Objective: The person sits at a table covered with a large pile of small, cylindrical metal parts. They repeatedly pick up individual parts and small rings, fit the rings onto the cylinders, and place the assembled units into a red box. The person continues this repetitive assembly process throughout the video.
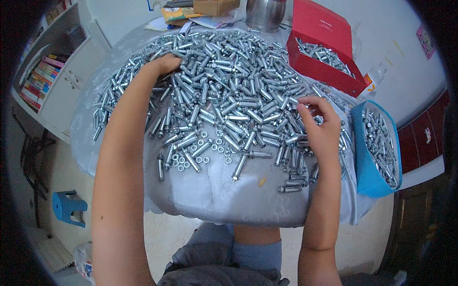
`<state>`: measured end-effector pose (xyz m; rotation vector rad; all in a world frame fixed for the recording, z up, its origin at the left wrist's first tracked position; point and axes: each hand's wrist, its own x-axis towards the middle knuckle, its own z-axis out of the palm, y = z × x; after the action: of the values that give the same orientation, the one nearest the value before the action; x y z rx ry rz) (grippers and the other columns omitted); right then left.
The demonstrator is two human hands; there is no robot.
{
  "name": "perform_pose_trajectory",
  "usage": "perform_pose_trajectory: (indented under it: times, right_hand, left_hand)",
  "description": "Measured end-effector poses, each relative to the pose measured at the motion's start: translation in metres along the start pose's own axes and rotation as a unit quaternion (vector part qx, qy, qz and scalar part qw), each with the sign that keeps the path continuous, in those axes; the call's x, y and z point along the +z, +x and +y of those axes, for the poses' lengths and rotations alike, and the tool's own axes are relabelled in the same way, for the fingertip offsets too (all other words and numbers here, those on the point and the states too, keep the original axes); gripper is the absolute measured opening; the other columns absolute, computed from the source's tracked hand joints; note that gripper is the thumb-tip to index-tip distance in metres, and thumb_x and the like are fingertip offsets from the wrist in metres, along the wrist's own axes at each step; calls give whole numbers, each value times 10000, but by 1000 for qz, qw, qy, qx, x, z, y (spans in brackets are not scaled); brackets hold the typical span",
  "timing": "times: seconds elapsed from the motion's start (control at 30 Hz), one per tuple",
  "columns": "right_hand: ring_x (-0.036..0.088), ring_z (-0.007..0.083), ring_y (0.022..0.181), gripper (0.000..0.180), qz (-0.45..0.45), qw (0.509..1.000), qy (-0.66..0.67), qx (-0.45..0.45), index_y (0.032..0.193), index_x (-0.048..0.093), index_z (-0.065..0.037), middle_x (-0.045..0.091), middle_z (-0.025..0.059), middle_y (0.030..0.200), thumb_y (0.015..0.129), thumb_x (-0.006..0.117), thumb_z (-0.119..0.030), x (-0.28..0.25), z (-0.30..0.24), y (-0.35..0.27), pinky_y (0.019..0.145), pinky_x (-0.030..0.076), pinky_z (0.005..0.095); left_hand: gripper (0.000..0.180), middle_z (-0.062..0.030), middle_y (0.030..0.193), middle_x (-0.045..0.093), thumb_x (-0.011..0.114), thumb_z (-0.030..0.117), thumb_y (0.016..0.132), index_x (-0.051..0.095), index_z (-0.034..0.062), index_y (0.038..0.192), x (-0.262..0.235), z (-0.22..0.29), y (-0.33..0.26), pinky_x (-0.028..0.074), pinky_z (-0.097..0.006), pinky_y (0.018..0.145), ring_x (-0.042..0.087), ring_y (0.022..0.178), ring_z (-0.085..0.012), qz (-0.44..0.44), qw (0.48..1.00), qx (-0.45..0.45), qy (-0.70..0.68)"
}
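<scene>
A large heap of silvery expansion bolts, metal sleeves with nuts on them, spreads over the cloth-covered table. At the heap's far left side my left hand reaches in among the bolts; its fingers are hidden, so any hold does not show. Over the right side of the heap is my right hand, fingers curled and the thumb tip close to the index fingertip in a pinch. What lies between those tips, if anything, cannot be made out. Several loose hex nuts lie at the heap's near edge.
A red box with its lid up holds more bolts at the far right. Nearer, a blue fabric bin is filled with them too. A metal pot and a cardboard box stand at the back. A blue stool is on the floor at left.
</scene>
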<state>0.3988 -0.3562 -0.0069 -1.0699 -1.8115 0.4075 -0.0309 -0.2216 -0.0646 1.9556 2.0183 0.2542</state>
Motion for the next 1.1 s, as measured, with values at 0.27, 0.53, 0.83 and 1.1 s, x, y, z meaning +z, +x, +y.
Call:
perform_pose_trajectory:
  times: [0.27,0.53,0.83,1.1]
  right_hand:
    - [510,130,661,117,-3,1000,6,1,836,608,-25,583,58,760,728,604,-68,2,-1,0,610,403,240]
    - [504,124,653,115,5,1000,7,3,833,609,-25,571,55,737,727,608,-71,1,2,0,609,400,233]
    - [507,121,658,112,-3,1000,8,-2,833,615,-33,576,51,745,729,610,-75,1,2,-1,611,397,232]
    - [510,123,663,125,-7,1000,26,-7,849,612,-27,585,57,767,734,605,-74,2,1,-1,620,401,236]
  left_hand:
    - [535,-222,1131,515,466,337,703,534,-45,1071,-10,-12,25,362,-371,893,506,1033,-311,-31,998,-59,-3]
    - [423,-147,990,599,611,332,719,576,36,1018,-14,7,-19,427,-333,785,569,873,-262,57,998,21,-29]
    - [283,-133,840,627,654,245,687,642,54,895,-49,19,-58,461,-341,724,595,808,-255,213,977,-7,26]
    - [386,-134,952,611,656,188,661,603,106,1034,-40,8,-70,448,-348,777,579,879,-266,53,979,56,190]
